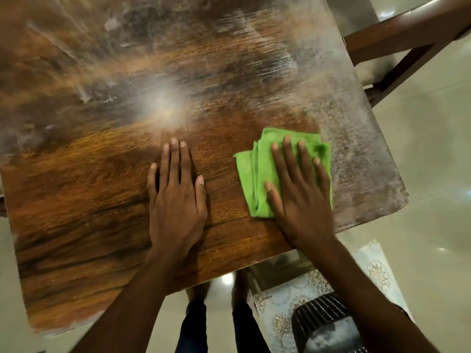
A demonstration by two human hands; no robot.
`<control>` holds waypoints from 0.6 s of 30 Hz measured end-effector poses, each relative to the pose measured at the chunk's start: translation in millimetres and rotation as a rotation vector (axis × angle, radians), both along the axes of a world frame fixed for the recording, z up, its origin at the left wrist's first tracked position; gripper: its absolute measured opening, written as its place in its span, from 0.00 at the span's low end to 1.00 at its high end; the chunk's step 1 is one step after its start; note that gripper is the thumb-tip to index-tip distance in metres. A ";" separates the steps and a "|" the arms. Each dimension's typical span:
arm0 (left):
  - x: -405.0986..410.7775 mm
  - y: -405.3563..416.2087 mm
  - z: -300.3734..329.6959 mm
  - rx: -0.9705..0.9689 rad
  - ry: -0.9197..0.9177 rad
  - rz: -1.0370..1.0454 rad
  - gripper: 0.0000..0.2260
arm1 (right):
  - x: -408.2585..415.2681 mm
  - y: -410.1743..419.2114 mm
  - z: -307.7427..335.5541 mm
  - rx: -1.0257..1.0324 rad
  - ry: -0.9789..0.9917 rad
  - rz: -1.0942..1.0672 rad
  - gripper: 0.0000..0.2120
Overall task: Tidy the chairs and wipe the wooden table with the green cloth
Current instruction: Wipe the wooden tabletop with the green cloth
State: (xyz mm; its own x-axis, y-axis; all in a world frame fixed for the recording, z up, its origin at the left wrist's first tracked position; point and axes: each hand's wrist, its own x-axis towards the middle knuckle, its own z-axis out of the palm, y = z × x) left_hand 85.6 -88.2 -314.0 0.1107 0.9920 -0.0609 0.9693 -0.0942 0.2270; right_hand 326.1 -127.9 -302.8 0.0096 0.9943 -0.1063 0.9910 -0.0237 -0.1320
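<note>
The right hand [300,189] lay flat on the folded green cloth [257,174], fingers straight and spread, pressing it to the wooden worktop [89,200] near the right edge; the cloth sat between a clean, glossy brown stretch on its left and a dull, greyish, streaked patch on its right; the left hand [175,200] rested palm down on the bare wood just beside the cloth, not touching it, fingers straight and close together, holding nothing; a brown chair [397,42] stood at the far right corner of the worktop; a patterned mat [285,296] and a dark ribbed object [323,317] lay on the pale tiled floor [433,174] below the near edge.
</note>
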 end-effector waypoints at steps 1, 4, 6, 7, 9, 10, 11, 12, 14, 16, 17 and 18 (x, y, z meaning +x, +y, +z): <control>-1.8 -0.6 -0.2 0.007 0.003 0.005 0.30 | -6.3 -21.0 0.8 -0.009 0.004 0.028 0.33; 0.9 -0.4 -0.1 0.014 -0.012 0.005 0.30 | 3.5 -58.9 5.1 -0.010 0.028 0.075 0.32; 1.6 0.0 -0.7 0.010 -0.028 0.012 0.30 | 20.5 -57.4 6.0 -0.001 0.026 0.064 0.32; 2.1 0.5 -1.1 0.011 -0.030 0.010 0.30 | 28.2 -49.6 5.5 0.007 0.014 0.064 0.32; 1.8 1.2 -2.2 0.016 -0.033 0.003 0.30 | 39.3 -20.1 1.2 0.026 -0.007 0.089 0.33; 1.2 1.1 -2.6 0.019 -0.036 0.001 0.30 | 43.6 0.5 -2.0 0.032 -0.010 0.106 0.33; 0.5 0.8 -2.5 0.022 -0.040 -0.002 0.30 | 47.0 24.1 -4.6 0.038 -0.011 0.117 0.33; 0.2 0.3 -2.4 0.025 -0.045 -0.005 0.30 | 50.5 48.3 -6.5 0.053 -0.014 0.119 0.33; -0.7 -0.2 -2.5 0.032 -0.049 -0.006 0.30 | 53.5 91.1 -8.1 0.078 -0.030 0.120 0.32; -1.1 0.2 -2.9 0.040 -0.047 -0.002 0.30 | 50.4 110.4 -9.8 0.093 -0.051 0.130 0.31; -0.8 0.2 -3.0 0.041 -0.048 -0.004 0.30 | 49.3 109.0 -10.5 0.095 -0.059 0.137 0.31; -0.5 0.0 -3.2 0.040 -0.048 -0.007 0.30 | 48.6 101.7 -10.1 0.096 -0.062 0.145 0.31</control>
